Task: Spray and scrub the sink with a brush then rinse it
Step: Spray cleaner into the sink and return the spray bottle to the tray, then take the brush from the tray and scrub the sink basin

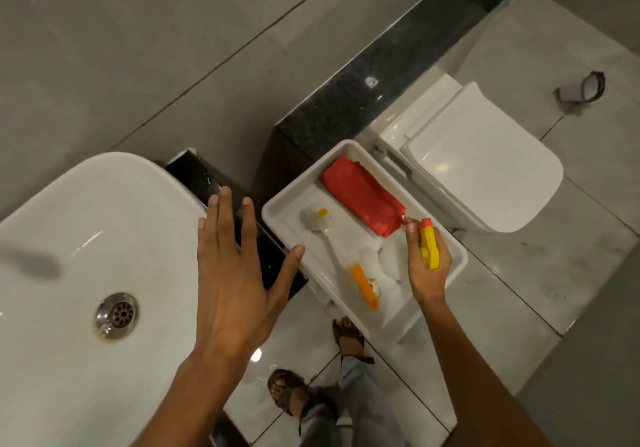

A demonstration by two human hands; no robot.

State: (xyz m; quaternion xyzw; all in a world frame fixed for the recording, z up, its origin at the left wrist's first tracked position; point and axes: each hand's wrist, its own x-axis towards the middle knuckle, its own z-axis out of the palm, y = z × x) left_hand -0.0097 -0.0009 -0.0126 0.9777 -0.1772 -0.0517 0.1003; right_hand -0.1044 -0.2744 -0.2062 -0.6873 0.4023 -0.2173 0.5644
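The white sink (69,238) fills the left side, with a chrome drain (116,315) near its middle. My left hand (235,273) hovers open, fingers spread, over the sink's right edge. To the right stands a white tray (277,214). In it lies a white brush with an orange handle (332,249). My right hand (427,263) is over the tray's right side, closed around the yellow and orange head of a spray bottle (428,245); the bottle's body is mostly hidden below my hand.
A folded red cloth (360,193) lies at the tray's far end. A closed white toilet (485,159) stands to the right. A black stone ledge (381,65) runs behind. My sandalled feet (291,391) stand on the tiled floor below.
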